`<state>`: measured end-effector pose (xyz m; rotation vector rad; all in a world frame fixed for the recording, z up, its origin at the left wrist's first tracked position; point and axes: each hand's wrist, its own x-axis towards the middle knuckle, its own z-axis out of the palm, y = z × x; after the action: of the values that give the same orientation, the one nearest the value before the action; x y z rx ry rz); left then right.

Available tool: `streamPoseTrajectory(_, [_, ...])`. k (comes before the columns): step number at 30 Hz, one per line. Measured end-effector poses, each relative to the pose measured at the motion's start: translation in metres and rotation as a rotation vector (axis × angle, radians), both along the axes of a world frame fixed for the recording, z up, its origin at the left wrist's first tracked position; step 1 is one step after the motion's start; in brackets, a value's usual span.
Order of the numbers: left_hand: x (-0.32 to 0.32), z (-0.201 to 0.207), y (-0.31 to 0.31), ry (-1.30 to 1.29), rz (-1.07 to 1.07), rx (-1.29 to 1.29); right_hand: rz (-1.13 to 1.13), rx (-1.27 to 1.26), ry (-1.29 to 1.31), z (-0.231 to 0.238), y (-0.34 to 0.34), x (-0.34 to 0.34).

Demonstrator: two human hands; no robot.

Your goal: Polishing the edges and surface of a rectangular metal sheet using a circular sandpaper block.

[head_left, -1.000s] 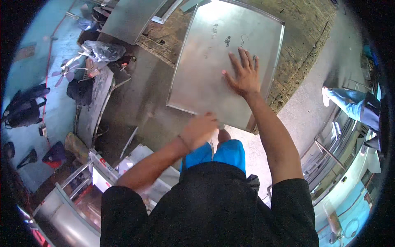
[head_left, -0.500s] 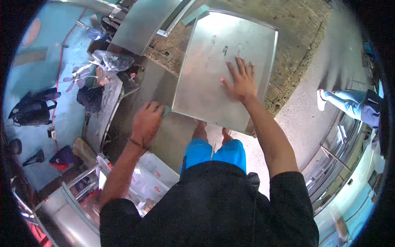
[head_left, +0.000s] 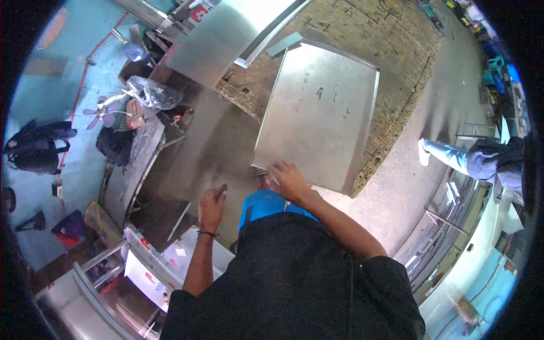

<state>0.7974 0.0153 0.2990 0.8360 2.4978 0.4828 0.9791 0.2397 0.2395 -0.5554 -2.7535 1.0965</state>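
A flat, silvery metal panel (head_left: 314, 127) with folded rims and dark handwriting lies on a worn wooden workbench (head_left: 391, 56). Its near end juts out over the bench's edge toward me. My right hand (head_left: 292, 181) is at the panel's near edge by the left corner, fingers bent over the rim and thumb below. Away from the panel, to its lower left, my left hand (head_left: 211, 211) is closed with the thumb up. What it holds, if anything, is too small and blurred to name.
A larger metal sheet (head_left: 218, 42) rests at the bench's far left. White boxed panels (head_left: 147, 277) and a metal frame stand at lower left. On the left are a fan (head_left: 102, 112) and a black bag (head_left: 39, 147). Another person (head_left: 481, 161) is at right, near stacked metal lengths (head_left: 439, 226).
My right hand has slid from the panel's middle to its near left corner. My left hand has drawn back from that corner toward me. The view has shifted.
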Motion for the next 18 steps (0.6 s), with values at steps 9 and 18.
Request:
streamPoseTrajectory(9, [-0.089, -0.012, 0.007, -0.057, -0.153, 0.026, -0.215, 0.024, -0.276, 0.007, -0.024, -0.020])
streamPoseTrajectory(18, [-0.127, -0.046, 0.008, -0.088, -0.233, 0.070, -0.339, 0.231, -0.262, 0.018, -0.055, -0.045])
